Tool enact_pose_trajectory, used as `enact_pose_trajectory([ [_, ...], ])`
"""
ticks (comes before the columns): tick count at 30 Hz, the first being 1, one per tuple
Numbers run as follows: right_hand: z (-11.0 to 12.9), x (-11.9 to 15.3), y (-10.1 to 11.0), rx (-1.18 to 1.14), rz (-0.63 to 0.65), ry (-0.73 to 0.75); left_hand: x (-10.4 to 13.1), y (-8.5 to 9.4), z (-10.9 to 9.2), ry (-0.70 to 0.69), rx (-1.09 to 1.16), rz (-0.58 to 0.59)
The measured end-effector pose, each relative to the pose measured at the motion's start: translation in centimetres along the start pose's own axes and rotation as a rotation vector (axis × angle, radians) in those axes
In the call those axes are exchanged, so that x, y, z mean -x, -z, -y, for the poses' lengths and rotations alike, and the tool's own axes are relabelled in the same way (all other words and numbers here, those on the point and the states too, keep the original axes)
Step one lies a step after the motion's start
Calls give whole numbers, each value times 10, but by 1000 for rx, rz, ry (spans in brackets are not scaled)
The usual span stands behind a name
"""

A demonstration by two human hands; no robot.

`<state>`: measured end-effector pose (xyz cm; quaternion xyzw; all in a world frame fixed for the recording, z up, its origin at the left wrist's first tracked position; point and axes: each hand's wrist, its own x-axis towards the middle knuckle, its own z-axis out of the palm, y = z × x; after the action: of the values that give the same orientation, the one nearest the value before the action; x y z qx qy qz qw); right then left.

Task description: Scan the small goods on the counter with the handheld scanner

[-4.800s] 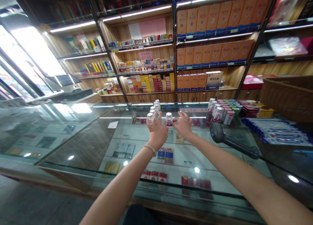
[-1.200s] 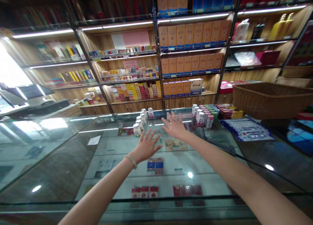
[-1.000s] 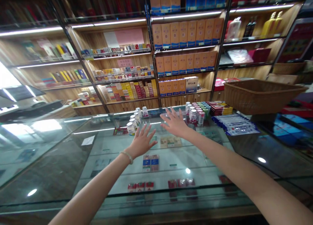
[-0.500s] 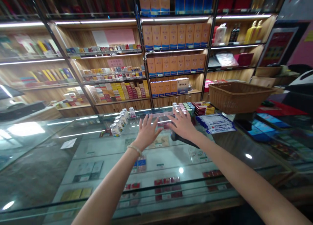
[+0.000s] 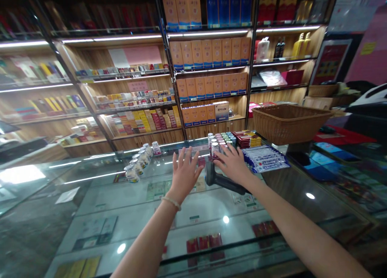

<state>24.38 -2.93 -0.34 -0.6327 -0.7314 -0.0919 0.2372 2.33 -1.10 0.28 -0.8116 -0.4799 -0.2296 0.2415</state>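
Released the dark-red-labelled bottle (image 5: 156, 148), first between both hands, now standing apart at the far end of the row of white bottles (image 5: 132, 174). Shifted rightward, fingers spread: left hand (image 5: 185, 174) away from that row, right hand (image 5: 234, 167) to the scanner (image 5: 226, 184) and grouped bottles (image 5: 215, 148). Turned the view right, bringing the whole wicker basket (image 5: 287, 125) into sight.

Some small containers (image 5: 215, 148) partly hidden behind the right hand (image 5: 234, 166), forearms (image 5: 148, 237) cut off below

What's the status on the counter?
Left hand, right hand: open, nothing held. Bottle row: left of left hand. Scanner: lying by right hand, possible obstruction.
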Motion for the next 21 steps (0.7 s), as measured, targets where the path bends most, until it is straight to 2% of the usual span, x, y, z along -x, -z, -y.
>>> enact_pose_trajectory([
  [3, -2, -1, -2, 15, -29, -7, 5, -2, 3, -25, -6, -33],
  [7, -6, -1, -4, 36, -45, -30, 8, -7, 4, -36, 17, -10],
  [13, -11, -6, -5, 128, -3, -60, 10, -17, 11, 30, 33, 11],
  [21, -10, -61, 5, 231, 31, 35, 12, -16, 13, 76, 64, 24],
])
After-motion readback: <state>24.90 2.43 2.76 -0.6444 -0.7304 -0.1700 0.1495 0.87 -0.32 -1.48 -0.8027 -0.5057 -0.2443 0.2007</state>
